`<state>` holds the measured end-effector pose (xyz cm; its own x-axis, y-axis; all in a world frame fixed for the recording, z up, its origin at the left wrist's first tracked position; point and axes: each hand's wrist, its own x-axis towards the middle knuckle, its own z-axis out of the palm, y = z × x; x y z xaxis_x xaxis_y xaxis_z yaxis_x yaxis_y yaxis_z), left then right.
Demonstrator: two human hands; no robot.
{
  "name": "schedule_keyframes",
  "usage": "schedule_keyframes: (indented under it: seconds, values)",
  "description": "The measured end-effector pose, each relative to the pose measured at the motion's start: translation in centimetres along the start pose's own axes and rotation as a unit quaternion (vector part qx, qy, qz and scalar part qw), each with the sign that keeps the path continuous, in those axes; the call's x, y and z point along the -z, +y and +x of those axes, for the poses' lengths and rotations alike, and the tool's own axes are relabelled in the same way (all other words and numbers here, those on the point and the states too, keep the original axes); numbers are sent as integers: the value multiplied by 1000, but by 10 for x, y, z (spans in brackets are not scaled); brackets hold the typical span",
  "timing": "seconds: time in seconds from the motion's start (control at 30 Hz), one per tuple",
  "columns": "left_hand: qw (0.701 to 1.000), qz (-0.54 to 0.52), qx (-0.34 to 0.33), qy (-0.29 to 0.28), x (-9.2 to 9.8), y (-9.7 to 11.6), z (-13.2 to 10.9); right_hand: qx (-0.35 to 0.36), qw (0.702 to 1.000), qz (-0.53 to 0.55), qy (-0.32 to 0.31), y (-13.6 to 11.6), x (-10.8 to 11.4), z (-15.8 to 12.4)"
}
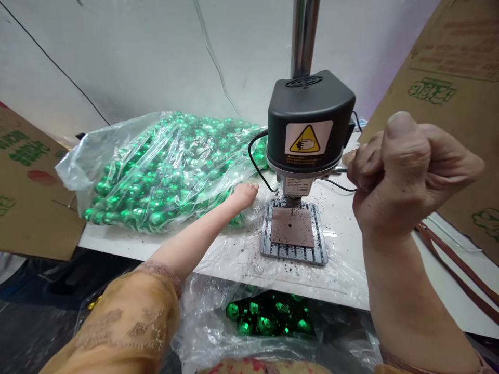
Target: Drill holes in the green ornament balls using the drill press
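A small black bench drill (310, 127) stands on a white table (125, 240), its bit just above a brown plate (292, 227) on the ribbed base. My right hand (405, 171) is closed in a fist around the drill's feed lever at the machine's right side. My left hand (245, 196) reaches forward to the edge of a clear plastic bag of shiny green beads (163, 166); its fingers are curled and hidden against the bag, so what they hold cannot be made out.
A second plastic bag with green beads (268, 317) lies below the table's front edge, in my lap. Cardboard sheets stand at the left (27, 187) and right (456, 104). Dark drilling dust speckles the table around the base. A brown strap (456, 265) lies at the right.
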<state>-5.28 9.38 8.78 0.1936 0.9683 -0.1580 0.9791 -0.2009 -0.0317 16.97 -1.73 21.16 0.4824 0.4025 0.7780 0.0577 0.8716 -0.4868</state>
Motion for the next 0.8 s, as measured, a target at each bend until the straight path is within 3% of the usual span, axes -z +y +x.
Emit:
schedule_keyframes:
  seconds: [0.17, 0.37, 0.6, 0.8]
  values:
    - [995, 68, 69, -3, 2, -4, 6, 12, 1000, 7, 2, 1, 1, 0]
    - [990, 87, 108, -25, 3, -30, 17, 18, 1000, 19, -4, 3, 1, 0]
    - [993, 82, 85, -24, -16, -27, 8, 33, 999, 31, -5, 5, 1, 1]
    - [998, 64, 0, -18, -26, -27, -12, 19, 1000, 16, 4, 2, 1, -1]
